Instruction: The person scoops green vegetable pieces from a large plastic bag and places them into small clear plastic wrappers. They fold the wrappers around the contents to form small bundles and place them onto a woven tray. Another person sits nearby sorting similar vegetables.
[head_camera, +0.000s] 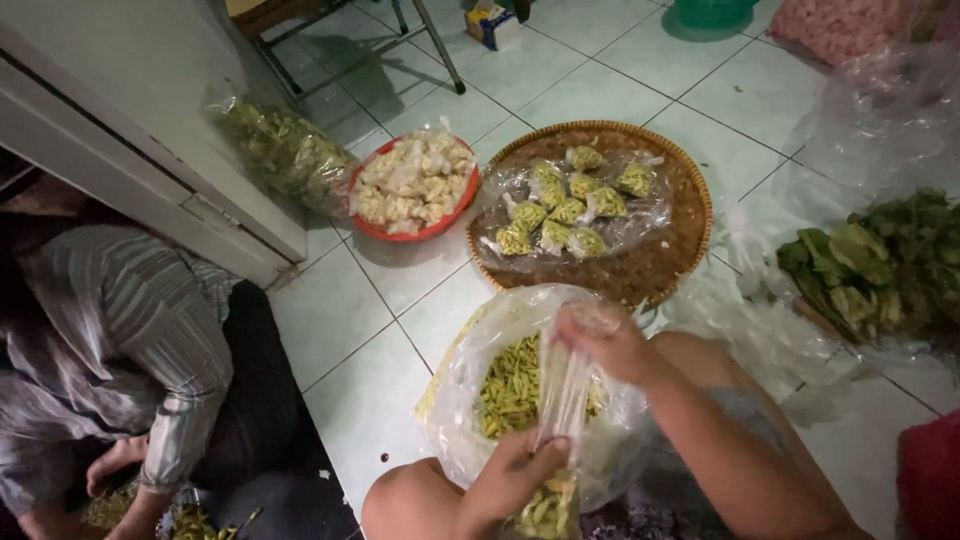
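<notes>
Twisting small plastic bag (560, 420) of yellow-green pieces | left hand (515, 475) grasping its filled base at 6 o'clock | right hand (605, 340) pinching its neck | woven tray (670, 250) at 12 o'clock

Single head view, looking steeply down, close over hands, floor beyond

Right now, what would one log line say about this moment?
left hand: grips small filled bag | right hand: pinches the bag's top | below: big bag of green pieces | behind: woven tray of packets
</notes>
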